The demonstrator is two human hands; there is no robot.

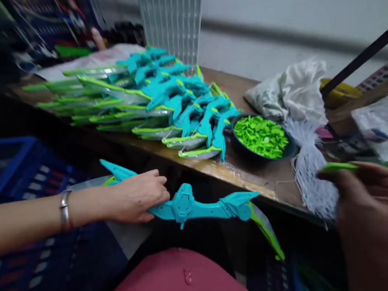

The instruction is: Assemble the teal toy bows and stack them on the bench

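My left hand is wrapped round the grip of a teal toy bow, held level in front of my lap. One green limb of the bow curves down on the right; the limb on the left is partly behind my forearm. Off to the right, my right hand pinches a small bright green plastic piece between thumb and fingers, a little blurred. Between the hands, on the bench, a dark bowl holds many green plastic pieces.
Teal and green bows lie stacked along the wooden bench. A bundle of white strings hangs over its edge, near a white sack. Blue crates stand low at left. A dark bar slants across the right.
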